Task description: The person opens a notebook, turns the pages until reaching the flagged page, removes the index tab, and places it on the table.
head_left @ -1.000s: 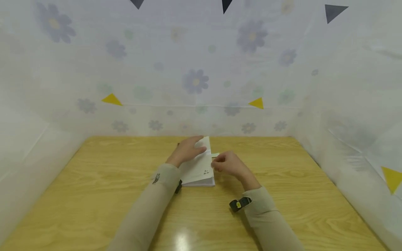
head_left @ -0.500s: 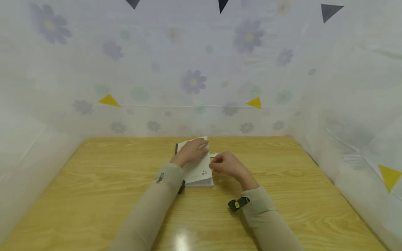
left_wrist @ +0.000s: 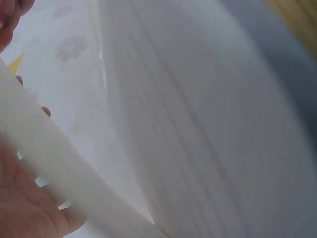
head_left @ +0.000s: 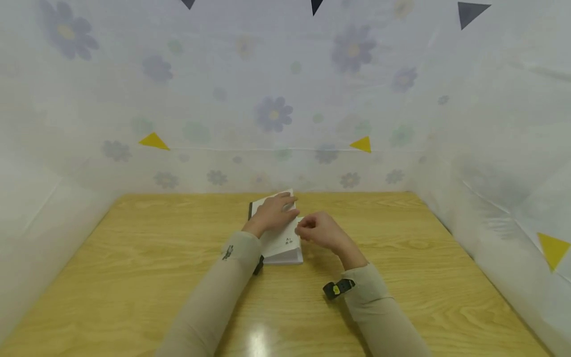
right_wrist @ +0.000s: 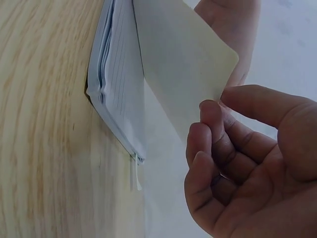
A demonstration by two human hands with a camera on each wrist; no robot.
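1. The step in hand looks like slipping a card [right_wrist: 185,59] between the pages of a notebook [head_left: 280,238]. The card's lower end already sits between the leaves, while its upper corner stands free at the fingertips.
2. The right hand [head_left: 320,232] pinches that rounded corner between thumb and forefinger, its other fingers curled in toward the palm.
3. The left hand [head_left: 271,214] lies flat on the notebook's open page with straight fingers, pressing it down; it grasps nothing.
4. The next move likely calls for a gentle push of the card toward the notebook's spine, with the page kept pinned so that the leaves do not spring shut or buckle the card.
5. The notebook rests on the bench [head_left: 134,258], at its middle toward the far edge. The left hand is on top of the notebook, and the right hand sits just beside its right edge. A thin ribbon [right_wrist: 137,174] hangs from the notebook's near end.
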